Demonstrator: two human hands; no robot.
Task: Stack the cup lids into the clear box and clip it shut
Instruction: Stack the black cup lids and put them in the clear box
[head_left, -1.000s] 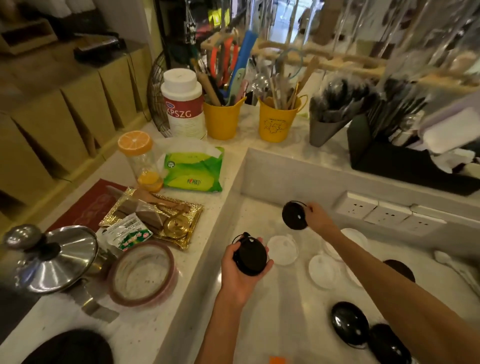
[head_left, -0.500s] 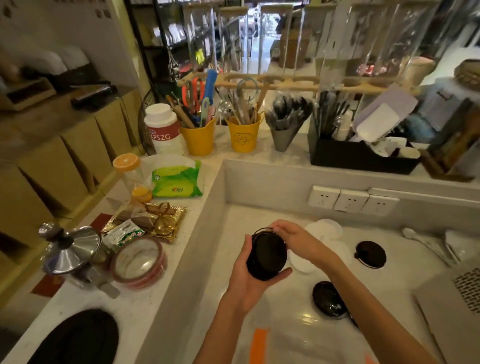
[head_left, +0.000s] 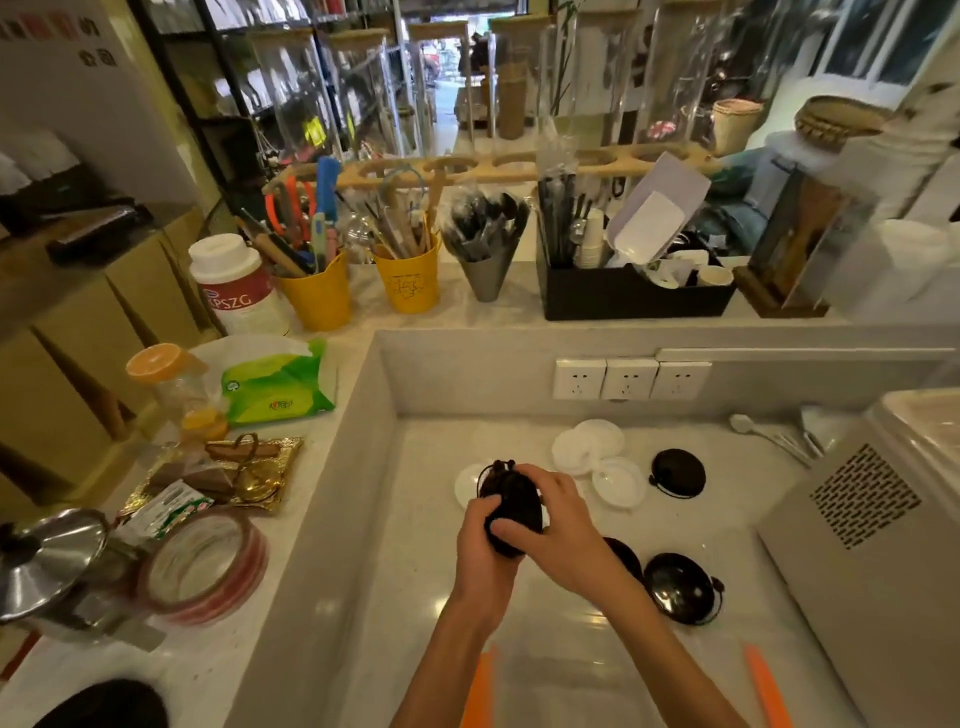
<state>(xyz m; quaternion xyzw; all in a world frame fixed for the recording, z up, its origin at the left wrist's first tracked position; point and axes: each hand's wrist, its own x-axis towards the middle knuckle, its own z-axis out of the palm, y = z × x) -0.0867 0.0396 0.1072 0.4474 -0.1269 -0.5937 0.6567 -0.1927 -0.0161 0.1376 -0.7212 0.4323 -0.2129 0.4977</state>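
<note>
Hands meet over a pale sunken counter, seen from above by a head-worn camera. Far to the left of them, on the raised ledge, sit a steel pot lid (head_left: 49, 561), a roll of tape (head_left: 203, 566), a gold tray (head_left: 218, 475) of small packets and a green tissue pack (head_left: 278, 382). The left hand (head_left: 485, 545) is curled from below around a stack of black cup lids (head_left: 511, 512), fingers closed on its lower edge. The right hand (head_left: 550, 519) wraps the same stack from the right side, fingers folded over its front and thumb on top, so both hands grip it together. Just behind the hands, partly hidden, lies a white lid (head_left: 467, 486). Beyond and to the right of the hands are more white lids (head_left: 589, 447), overlapping, and a single black lid (head_left: 678, 474) past them. Under the right forearm and just right of it lie two more black lids (head_left: 680, 587), shiny side up. Nearest the camera, below the arms, two orange clips (head_left: 763, 686) flank a clear surface that is hard to make out; whether it is the box cannot be told. At far right stands a grey vented appliance (head_left: 862, 525).
</note>
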